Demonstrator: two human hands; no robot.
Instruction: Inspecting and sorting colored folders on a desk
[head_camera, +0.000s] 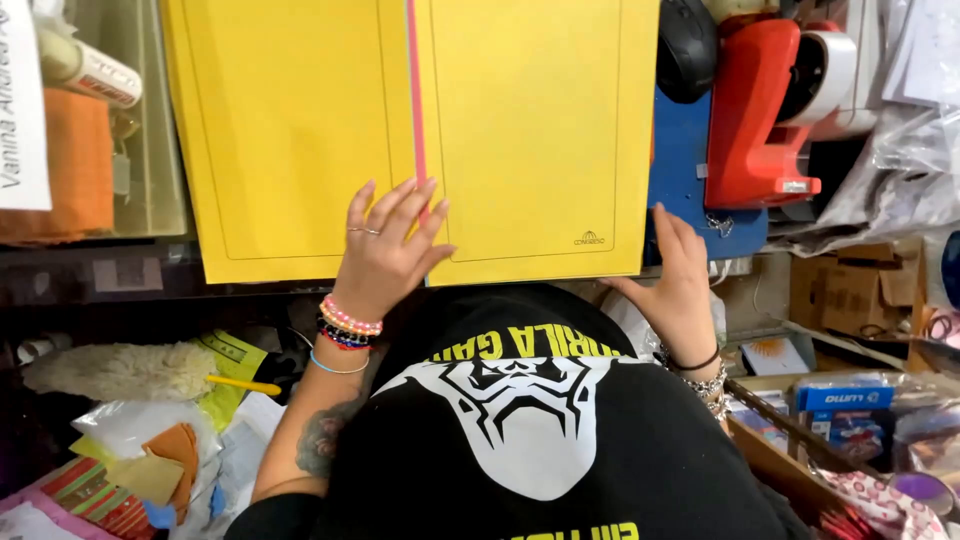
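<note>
Two hands flat on a stack of yellow folders at a crowded counter

Two yellow cardboard folders (410, 130) lie side by side on the counter, a pink sheet edge (414, 90) showing in the seam between them. The left hand (385, 250) rests on that seam with fingers spread and flat, clamped on nothing. The right hand (680, 280) presses the right folder's lower right corner, fingers apart, also gripping nothing.

Both folders overhang the counter's near edge, so a light push could tip them onto the clutter below; the pink sheet looks loose enough to slip out.

Down at left lie a fluffy duster (120, 370) and a yellow pencil (245, 385). Just right of the folders a red tape dispenser (760, 110) stands on a blue pad (680, 170), with a black computer mouse (686, 45) beyond, hemming in any sideways slide.
</note>
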